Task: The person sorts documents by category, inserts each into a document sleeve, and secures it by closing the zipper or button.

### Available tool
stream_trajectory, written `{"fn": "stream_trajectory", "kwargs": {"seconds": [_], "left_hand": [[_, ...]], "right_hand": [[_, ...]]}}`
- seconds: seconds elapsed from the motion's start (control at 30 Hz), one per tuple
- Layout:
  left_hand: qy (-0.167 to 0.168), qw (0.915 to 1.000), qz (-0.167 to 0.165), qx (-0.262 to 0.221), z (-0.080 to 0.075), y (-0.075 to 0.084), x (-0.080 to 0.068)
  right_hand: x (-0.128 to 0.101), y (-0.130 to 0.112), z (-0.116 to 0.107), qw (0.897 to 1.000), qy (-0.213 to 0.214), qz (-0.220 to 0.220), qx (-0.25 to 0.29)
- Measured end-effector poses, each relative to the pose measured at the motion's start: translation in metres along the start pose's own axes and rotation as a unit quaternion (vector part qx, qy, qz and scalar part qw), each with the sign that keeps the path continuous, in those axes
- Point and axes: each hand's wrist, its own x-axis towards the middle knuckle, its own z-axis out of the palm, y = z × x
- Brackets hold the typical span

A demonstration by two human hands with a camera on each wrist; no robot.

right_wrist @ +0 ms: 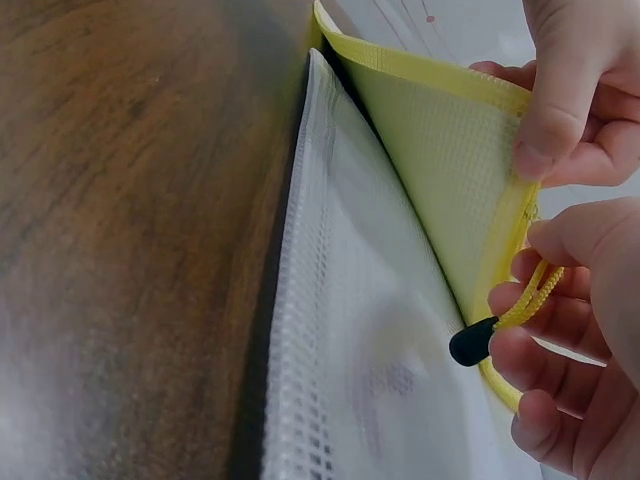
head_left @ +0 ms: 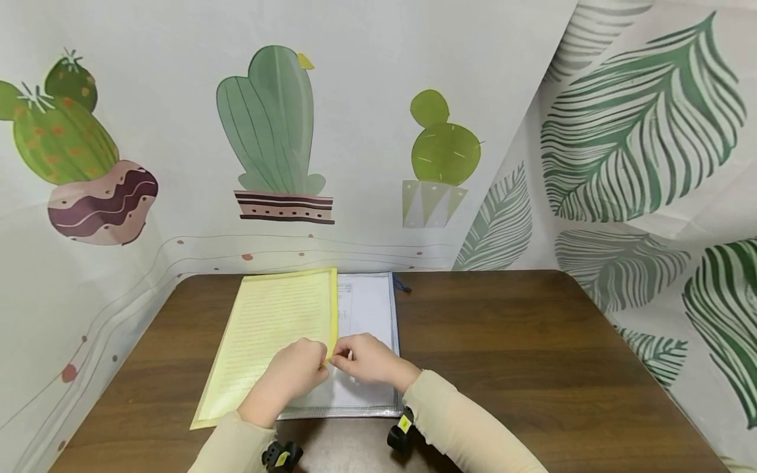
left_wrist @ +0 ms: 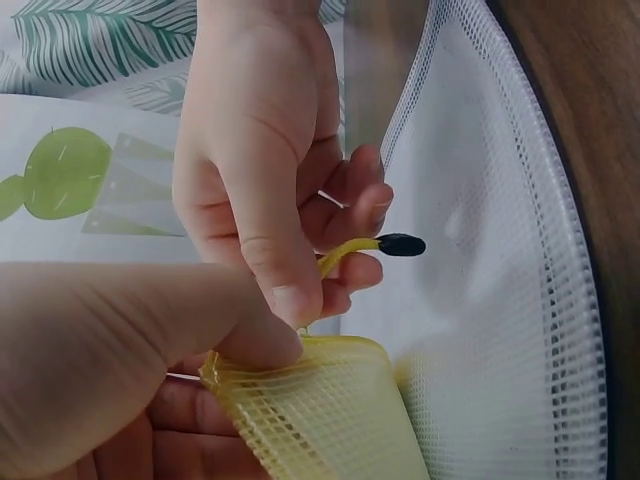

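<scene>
A yellow mesh zip pouch [head_left: 278, 315] with lined paper showing through it lies partly over a clear mesh zip pouch [head_left: 369, 401] that holds white papers. My left hand [head_left: 296, 368] pinches the yellow pouch's edge near a corner, thumb on top, in the left wrist view. Close beside it, my right hand [head_left: 369, 359] pinches the yellow zipper pull cord [right_wrist: 540, 293] between thumb and fingers. The cord's black tip [left_wrist: 402, 245] sticks out past the fingers. In the right wrist view, the yellow pouch's edge is lifted off the clear pouch. The zipper slider is mostly hidden.
Both pouches are on a dark brown wooden table [head_left: 503, 355]. A blue cord [head_left: 402, 284] extends from the clear pouch's far right corner. Behind the table hangs a white cloth [head_left: 367, 131] printed with cacti and leaves. Black wrist cameras [head_left: 399, 433] are strapped below the sleeves.
</scene>
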Motion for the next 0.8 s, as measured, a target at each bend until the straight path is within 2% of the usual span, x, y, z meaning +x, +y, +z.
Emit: {"fn": "stream_trajectory", "kwargs": {"seconds": [0.17, 0.27, 0.43, 0.8], "left_hand": [[0.006, 0.9999, 0.009, -0.004, -0.003, -0.001, -0.003], [0.008, 0.9998, 0.016, -0.014, -0.005, -0.001, -0.005], [0.0, 0.9996, 0.006, -0.026, -0.006, 0.001, -0.008], [-0.006, 0.9996, 0.007, -0.028, -0.008, 0.0, -0.008]], "right_hand": [[0.004, 0.004, 0.0, 0.999, 0.017, 0.024, -0.02], [0.004, 0.008, 0.001, 0.999, 0.023, 0.042, -0.01], [0.003, 0.012, 0.003, 0.999, 0.024, 0.038, 0.0], [0.011, 0.011, 0.005, 0.997, 0.052, 0.043, -0.037]]}}
